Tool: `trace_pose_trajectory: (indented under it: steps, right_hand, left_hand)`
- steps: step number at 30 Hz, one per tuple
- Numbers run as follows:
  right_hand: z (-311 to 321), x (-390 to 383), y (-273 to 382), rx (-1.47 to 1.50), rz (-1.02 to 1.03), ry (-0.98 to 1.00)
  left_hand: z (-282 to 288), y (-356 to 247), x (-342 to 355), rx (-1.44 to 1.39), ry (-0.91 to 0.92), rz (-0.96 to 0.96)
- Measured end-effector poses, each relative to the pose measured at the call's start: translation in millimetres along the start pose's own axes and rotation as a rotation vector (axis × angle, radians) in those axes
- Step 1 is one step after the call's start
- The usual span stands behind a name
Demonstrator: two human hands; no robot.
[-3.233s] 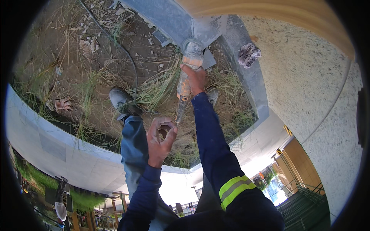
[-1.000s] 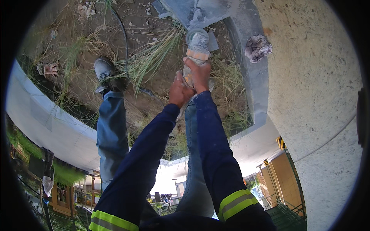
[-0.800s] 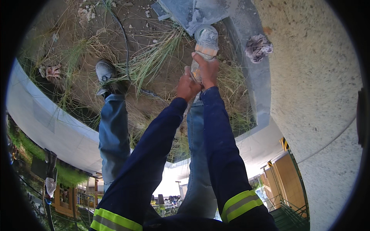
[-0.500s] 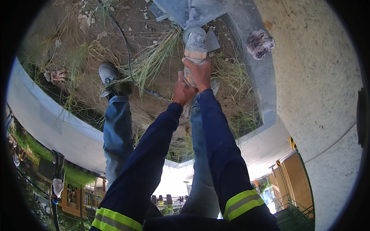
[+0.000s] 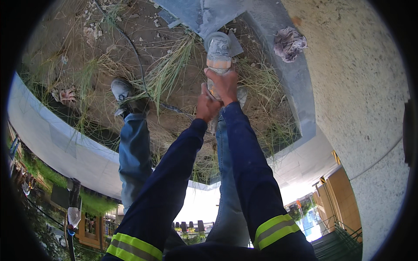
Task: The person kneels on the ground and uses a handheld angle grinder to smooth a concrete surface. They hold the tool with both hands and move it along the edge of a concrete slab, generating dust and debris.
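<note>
A dusty angle grinder (image 5: 219,53) with an orange band is held in both hands, its round disc end against the lower edge of a grey slab (image 5: 204,15). My right hand (image 5: 225,85) wraps round the body just behind the orange band. Closer to me, my left hand (image 5: 207,104) is closed round the rear of the body. The fingers hide much of the tool's handle. A small flat grey piece (image 5: 235,43) sits beside the disc.
A dark cable (image 5: 138,58) runs over soil with dry grass (image 5: 172,71) and rubble. A crumpled cloth (image 5: 289,44) lies on the grey ledge (image 5: 300,93) at right, beside a speckled pale wall (image 5: 357,87). My shoe (image 5: 122,89) stands on the soil at left.
The view has shifted slightly, so the cloth and wall appear a little moved. Both hands keep their grip on the grinder, and its disc end stays by the slab's edge.
</note>
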State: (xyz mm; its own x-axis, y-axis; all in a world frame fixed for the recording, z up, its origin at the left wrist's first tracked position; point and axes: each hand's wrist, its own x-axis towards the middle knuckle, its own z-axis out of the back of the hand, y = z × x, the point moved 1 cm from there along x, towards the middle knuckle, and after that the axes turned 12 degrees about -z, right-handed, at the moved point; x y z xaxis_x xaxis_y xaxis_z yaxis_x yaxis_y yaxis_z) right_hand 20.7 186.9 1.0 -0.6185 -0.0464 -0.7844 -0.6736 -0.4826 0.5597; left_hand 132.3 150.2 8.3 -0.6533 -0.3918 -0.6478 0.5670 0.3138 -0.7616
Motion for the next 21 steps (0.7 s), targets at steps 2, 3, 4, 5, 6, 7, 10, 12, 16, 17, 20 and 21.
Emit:
trace_pose_trajectory:
  steps: [2,3,4,5,6,7,10,12,16,17,20,21]
  right_hand:
    - [8.4,4.5,-7.1,0.021,-0.019,-0.001]
    - [9.4,6.1,-4.5,0.031,-0.039,0.005]
    - [9.5,7.8,-2.2,0.04,-0.059,0.01]
    - [8.8,11.6,1.3,0.032,-0.046,0.014]
    - [5.6,12.2,9.5,0.025,-0.039,0.021]
    - [4.0,11.7,14.5,0.017,-0.031,0.03]
    - [-13.6,3.3,26.5,-0.127,-0.067,0.034]
    - [-14.5,3.0,10.1,-0.104,-0.05,0.016]
    - [-5.7,3.9,-6.9,-0.012,-0.06,0.016]
    - [-7.0,5.8,-5.8,-0.014,-0.054,0.024]
    - [-15.8,5.5,11.3,-0.057,-0.048,0.047]
    - [-17.8,8.2,12.9,-0.085,-0.049,0.035]
  left_hand:
    - [-7.9,-6.9,-3.0,0.019,0.022,0.017]
    - [-8.5,-9.2,0.0,0.09,0.038,0.016]
    - [-9.3,-11.4,5.1,0.16,0.054,0.016]
    - [-9.5,-13.4,10.4,0.229,0.07,0.016]
    - [-6.9,-14.0,13.0,0.163,0.048,0.011]
    - [-4.8,-14.7,15.2,0.096,0.025,0.004]
    - [9.5,6.1,15.1,0.099,-0.042,-0.014]
    - [10.9,12.8,11.8,0.109,-0.018,0.004]
    - [8.2,-6.4,2.4,-0.002,0.06,0.046]
    - [9.2,-6.6,2.6,-0.037,0.056,0.043]
    - [13.7,-10.4,11.8,-0.032,0.002,0.014]
    - [14.1,-10.9,12.5,-0.05,-0.005,0.032]
